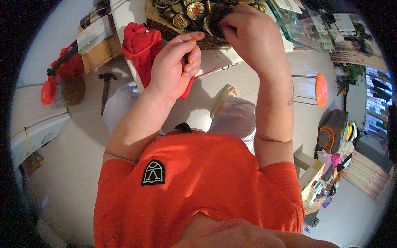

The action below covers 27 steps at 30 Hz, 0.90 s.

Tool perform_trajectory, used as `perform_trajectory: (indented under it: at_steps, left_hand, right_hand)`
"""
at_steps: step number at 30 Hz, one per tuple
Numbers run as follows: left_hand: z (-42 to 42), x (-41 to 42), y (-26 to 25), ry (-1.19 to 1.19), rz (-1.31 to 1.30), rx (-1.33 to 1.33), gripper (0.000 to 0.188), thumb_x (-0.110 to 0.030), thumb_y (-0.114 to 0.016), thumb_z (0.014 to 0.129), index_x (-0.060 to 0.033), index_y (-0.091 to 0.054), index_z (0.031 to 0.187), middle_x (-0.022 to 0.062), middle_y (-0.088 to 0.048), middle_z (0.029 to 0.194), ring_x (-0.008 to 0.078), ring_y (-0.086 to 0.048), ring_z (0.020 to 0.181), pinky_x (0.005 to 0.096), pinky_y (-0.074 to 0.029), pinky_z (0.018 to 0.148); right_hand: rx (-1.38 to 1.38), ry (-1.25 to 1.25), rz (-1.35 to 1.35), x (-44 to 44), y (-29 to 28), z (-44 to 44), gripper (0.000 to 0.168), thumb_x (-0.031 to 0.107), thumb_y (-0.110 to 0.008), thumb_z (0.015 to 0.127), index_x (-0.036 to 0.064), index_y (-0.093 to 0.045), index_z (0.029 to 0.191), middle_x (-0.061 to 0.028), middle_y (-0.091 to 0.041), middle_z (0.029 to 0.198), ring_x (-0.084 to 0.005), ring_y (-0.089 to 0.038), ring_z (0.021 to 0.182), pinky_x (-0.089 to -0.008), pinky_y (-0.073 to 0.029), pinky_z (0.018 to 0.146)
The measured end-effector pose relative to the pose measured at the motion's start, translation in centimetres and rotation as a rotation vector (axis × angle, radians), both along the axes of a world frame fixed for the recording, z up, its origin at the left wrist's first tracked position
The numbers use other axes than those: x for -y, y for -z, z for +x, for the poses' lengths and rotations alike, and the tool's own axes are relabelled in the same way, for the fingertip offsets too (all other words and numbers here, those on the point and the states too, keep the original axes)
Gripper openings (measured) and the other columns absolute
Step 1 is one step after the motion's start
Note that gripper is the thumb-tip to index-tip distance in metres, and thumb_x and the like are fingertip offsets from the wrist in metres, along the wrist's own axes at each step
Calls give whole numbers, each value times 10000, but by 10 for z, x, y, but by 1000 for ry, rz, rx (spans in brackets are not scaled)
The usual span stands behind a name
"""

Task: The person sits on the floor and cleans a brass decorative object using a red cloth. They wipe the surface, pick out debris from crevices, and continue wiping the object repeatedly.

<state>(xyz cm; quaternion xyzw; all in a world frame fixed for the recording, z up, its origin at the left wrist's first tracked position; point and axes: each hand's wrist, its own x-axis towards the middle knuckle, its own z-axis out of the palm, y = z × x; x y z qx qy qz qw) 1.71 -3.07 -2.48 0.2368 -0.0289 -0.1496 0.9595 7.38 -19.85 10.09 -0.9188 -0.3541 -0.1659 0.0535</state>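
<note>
A gold-coloured ornament heaped with coins (pixel 181 20) stands at the top edge of the view, partly cut off. One of its coins (pixel 195 11) has a red centre. My left hand (pixel 173 63) is just in front of it, fingers curled around a small dark thing (pixel 186 58) mostly hidden in the palm. Its index finger reaches toward the ornament's lower edge. My right hand (pixel 252 35) is bent over the ornament's right part, fingertips pinched at a dark thing (pixel 217 23) that I cannot make out. A bunched red cloth (pixel 141 43) hangs beside and behind my left hand.
The ornament rests on a white table (pixel 221 57), beside a glass panel (pixel 297 34). A hammer (pixel 107 90) stands at the left, near a white router (pixel 94 33) on a wooden box. An orange stool (pixel 321 90) is at the right, with a cluttered surface (pixel 319 183) below it.
</note>
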Motion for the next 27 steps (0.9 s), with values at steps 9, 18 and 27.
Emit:
perform_trajectory:
  at_steps: [9,18,27]
  left_hand:
    - [0,-3,-3,22,0,-48,246,-111,-484,1003,-15,-624,1182,0,-476,694,67,-368,533,205,-299,475]
    - [1,-4,-3,29,10,-27,269,-123,-490,1005,0,-604,1216,-1,-463,695,75,-371,535,211,-294,474]
    - [3,-1,0,43,-23,-21,258,-127,-498,1003,-13,-607,1207,2,-464,694,75,-380,546,208,-297,480]
  right_hand:
    - [-108,-168,-86,15,-13,11,95,103,-678,825,48,-717,891,-129,-642,887,-358,-638,829,-444,-521,730]
    - [-46,-132,-237,19,-7,15,109,123,-670,839,59,-718,914,-124,-645,884,-352,-644,823,-443,-525,723]
    - [-203,120,-207,-11,-5,9,96,60,-580,775,29,-668,794,-189,-650,814,-402,-656,826,-486,-526,726]
